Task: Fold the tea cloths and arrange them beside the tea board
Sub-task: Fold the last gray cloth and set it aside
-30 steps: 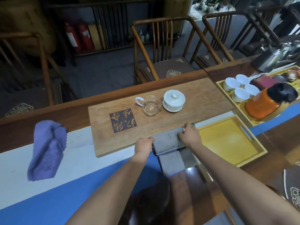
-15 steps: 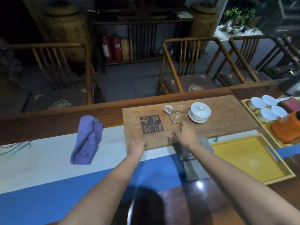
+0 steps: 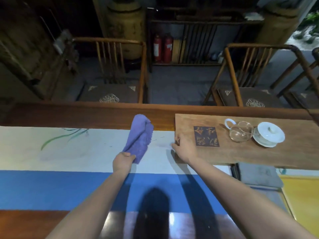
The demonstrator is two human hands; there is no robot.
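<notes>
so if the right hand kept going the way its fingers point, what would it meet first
The right hand lies at the tea board's left corner, fingers aimed up and left. Going straight on, it would probably cross bare white runner and first meet the purple cloth, though depth is unclear.

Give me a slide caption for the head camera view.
Left hand grips a crumpled purple cloth while the right hand rests at the tea board edge.

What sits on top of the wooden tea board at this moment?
A glass pitcher and a white lidded cup on its saucer stand on the tea board. The right hand covers its left edge.
</notes>
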